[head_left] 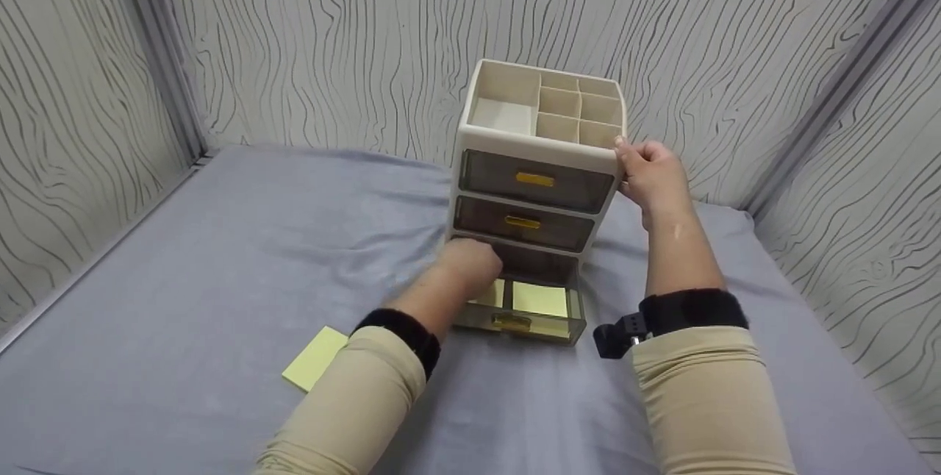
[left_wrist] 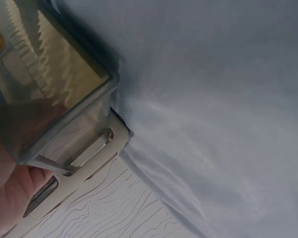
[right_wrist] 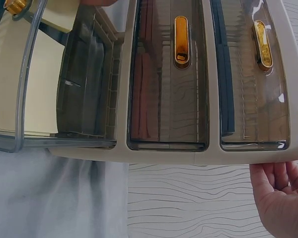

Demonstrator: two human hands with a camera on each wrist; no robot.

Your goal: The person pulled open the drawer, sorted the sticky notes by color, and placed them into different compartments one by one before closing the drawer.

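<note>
A cream desk organizer with smoky clear drawers stands upright, its bottom drawer pulled out. Two pale yellow sticky note pads lie side by side in that drawer; the right pad shows fully, the left pad partly. My left hand reaches over the drawer's left side, right at the left pad. Its fingertips are hidden in the head view, and I cannot tell whether they hold that pad. With thumb and fingers my right hand grips the organizer's upper right edge, also seen in the right wrist view.
Another yellow sticky note pad lies on the grey cloth, partly behind the left forearm. Two upper drawers with gold handles are closed; dark and reddish items show inside. Wood-grain patterned walls rise behind and at both sides.
</note>
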